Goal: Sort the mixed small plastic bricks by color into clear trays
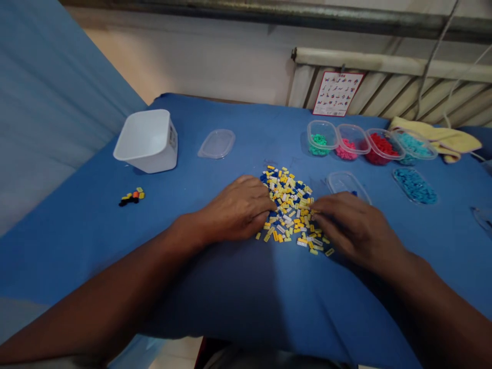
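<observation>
A loose pile of small toy building bricks (286,205), yellow, pale yellow, white and dark blue, is spread on the blue cloth. My left hand (244,207) rests at the pile's left edge, its fingers curled in among the bricks; what they hold, if anything, is hidden. At the right side of the pile is my right hand (351,228), thumb and fingertips pinched together over the bricks. Whatever lies in that pinch is too small to make out. Just behind the right hand sits a shallow clear container (338,180) with a bit of dark blue inside.
Clear tubs of green (319,145), pink (346,149), red (381,148) and light blue (413,143) bricks line the back right. Nearer lies a tray of teal bricks (415,186). On the left stand a white bin (154,148), a clear lid (218,143) and a few loose bricks (132,197).
</observation>
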`<state>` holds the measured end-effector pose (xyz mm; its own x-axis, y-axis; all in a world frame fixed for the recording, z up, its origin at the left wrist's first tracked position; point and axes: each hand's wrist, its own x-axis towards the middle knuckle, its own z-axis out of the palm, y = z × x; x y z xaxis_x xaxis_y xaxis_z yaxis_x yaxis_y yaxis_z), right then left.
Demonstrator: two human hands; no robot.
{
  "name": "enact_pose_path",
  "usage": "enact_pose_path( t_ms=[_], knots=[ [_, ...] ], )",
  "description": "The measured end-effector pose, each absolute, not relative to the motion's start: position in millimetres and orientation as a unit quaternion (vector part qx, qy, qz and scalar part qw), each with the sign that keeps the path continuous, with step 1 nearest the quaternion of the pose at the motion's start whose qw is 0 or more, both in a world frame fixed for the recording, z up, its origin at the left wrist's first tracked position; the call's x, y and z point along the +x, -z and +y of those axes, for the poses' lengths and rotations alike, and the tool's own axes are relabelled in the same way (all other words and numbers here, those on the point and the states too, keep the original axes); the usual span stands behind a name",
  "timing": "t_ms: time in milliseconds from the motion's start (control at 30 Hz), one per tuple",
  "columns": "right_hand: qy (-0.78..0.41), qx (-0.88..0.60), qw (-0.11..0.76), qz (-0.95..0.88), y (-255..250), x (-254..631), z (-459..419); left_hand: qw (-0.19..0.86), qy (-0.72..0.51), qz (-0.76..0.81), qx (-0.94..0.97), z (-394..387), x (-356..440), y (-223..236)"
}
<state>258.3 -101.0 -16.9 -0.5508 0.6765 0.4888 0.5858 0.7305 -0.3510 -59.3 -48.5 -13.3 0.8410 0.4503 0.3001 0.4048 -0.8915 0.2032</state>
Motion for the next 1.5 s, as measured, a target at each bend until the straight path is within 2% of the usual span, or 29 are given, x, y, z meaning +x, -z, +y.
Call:
enact_pose_path(
  t_ms=[133, 333, 633, 867, 1033, 1267, 1500],
  knots=[
    [-0.123, -0.259, 0.262, -0.921, 21, 231, -107, 0.053, -0.163, 0.216, 0.961, -48, -57, 16],
    [-0.139, -0.246, 0.239, -0.929, 23, 230, -108, 0.087, -0.157, 0.208, 0.962, -50, -55, 14],
    [-0.102, -0.286, 0.295, -0.906, 22, 231, -108, 0.143, -0.175, 0.219, 0.949, -55, -53, 12],
    [-0.170, -0.333, 0.333, -0.866, 19, 228, -113, 0.229, -0.260, 0.212, 0.914, -67, -40, 10],
    [-0.192, -0.331, 0.346, -0.857, 16, 226, -114, 0.250, -0.279, 0.202, 0.905, -69, -33, 15],
    [-0.102, -0.466, 0.357, -0.803, 6, 266, -100, 0.181, -0.215, 0.207, 0.937, -59, -49, 10],
    [-0.057, -0.616, 0.374, -0.691, 16, 323, -83, 0.171, -0.176, 0.175, 0.953, -62, -49, 4]
  ],
)
